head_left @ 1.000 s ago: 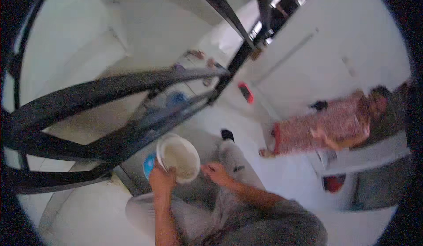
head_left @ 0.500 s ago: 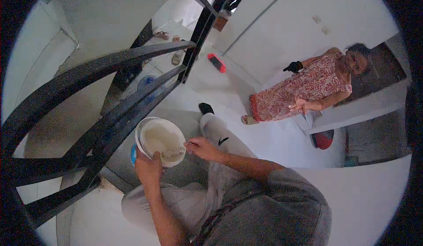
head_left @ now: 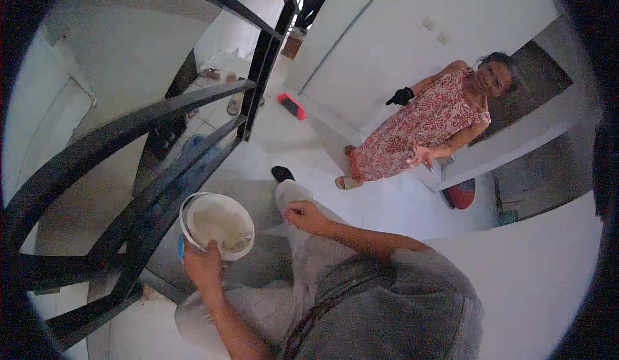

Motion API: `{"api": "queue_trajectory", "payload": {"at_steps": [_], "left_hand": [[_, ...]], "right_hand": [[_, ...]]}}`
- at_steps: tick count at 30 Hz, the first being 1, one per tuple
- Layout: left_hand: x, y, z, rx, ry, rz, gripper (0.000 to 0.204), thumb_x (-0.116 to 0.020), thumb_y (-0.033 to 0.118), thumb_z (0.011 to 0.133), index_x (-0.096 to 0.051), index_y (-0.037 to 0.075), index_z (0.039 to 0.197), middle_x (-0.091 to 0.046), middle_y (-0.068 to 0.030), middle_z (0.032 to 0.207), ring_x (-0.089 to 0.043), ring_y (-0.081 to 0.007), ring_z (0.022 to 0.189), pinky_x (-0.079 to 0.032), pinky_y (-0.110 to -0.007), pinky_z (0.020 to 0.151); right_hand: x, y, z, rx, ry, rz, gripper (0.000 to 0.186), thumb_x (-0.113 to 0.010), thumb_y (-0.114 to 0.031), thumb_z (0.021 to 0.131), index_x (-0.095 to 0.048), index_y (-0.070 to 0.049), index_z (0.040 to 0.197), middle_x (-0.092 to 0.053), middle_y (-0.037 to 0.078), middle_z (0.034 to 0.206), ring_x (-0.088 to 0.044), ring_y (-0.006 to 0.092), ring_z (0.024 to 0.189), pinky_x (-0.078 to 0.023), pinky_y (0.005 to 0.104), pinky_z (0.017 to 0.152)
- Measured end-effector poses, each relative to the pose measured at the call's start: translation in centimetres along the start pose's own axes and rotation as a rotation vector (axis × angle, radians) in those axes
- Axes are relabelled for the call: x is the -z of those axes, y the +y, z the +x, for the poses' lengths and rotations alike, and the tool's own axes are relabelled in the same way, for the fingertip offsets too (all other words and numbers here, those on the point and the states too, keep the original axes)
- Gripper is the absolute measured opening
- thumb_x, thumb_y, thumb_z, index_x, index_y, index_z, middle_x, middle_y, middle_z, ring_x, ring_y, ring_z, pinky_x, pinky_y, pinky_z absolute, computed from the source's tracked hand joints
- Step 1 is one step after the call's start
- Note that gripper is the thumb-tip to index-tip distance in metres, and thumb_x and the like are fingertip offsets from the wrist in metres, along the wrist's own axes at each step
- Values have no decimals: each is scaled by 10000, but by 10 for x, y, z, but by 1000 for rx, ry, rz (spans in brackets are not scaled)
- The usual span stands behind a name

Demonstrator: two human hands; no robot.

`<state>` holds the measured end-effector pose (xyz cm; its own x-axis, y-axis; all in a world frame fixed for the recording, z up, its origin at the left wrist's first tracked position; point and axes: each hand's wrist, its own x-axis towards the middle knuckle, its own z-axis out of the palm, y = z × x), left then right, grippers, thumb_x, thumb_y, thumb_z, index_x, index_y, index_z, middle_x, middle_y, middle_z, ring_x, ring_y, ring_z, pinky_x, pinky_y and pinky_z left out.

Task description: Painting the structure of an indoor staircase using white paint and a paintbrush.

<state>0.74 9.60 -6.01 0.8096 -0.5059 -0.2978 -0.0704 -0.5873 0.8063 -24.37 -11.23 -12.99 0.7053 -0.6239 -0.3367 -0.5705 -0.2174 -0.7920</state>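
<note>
I sit with my grey-trousered legs (head_left: 296,257) bent beside a black railing. My left hand (head_left: 203,266) grips a white plastic bucket (head_left: 227,213) at its near side, thumb over the rim; a blue patch shows on its outside. Pale material and a small light-coloured object (head_left: 240,243) are inside; I cannot make out what the object is. My right hand (head_left: 306,217) is at my right knee, just right of the bucket and apart from it, with its fingers curled closed; whether they hold anything is hidden.
The black railing (head_left: 142,115) runs along my left. A person (head_left: 419,134) in a red-and-white dress and dark glove stands to the right by a doorway. A red-edged broom head (head_left: 291,106), a long pole (head_left: 338,44), footwear (head_left: 233,105) and a blue object (head_left: 196,147) are beyond.
My right hand has drawn back from the bucket's rim to my knee. The bucket in my left hand sits farther left in the view, which has shifted as my head moved.
</note>
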Motion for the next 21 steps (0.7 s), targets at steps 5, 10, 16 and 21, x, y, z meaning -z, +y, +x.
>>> {"api": "queue_trajectory", "payload": {"at_steps": [5,10,16,21], "left_hand": [[4,-6,-4,-83,23,25,564,-712,73,777,-557,24,1317,-666,-235,1197,-647,-403,1107,-499,-467,960],[4,-14,-12,97,43,94,555,-729,125,758,-573,11,1278,-686,-239,1137,-667,-422,1037,-519,-488,914],[-7,-24,-17,13,55,127,550,-726,164,743,-578,4,1248,-697,-262,1044,-683,-410,980,-537,-475,867],[-7,-32,-34,154,34,6,563,-718,160,746,-565,27,1272,-704,-248,1036,-686,-416,960,-543,-476,851]], "right_hand": [[-3,8,-12,-75,23,210,366,-606,-400,965,-670,-39,965,-666,67,758,-603,187,635,-498,328,608],[-35,3,-18,-23,-29,110,258,-592,-274,988,-670,-28,994,-651,32,764,-576,118,657,-480,283,596],[-26,20,-26,68,-16,75,176,-565,-161,1005,-648,-13,954,-573,-14,691,-538,81,586,-442,256,518],[-9,29,-27,-60,28,363,178,-608,-187,985,-677,-29,940,-621,16,733,-557,94,629,-458,277,565]]}}
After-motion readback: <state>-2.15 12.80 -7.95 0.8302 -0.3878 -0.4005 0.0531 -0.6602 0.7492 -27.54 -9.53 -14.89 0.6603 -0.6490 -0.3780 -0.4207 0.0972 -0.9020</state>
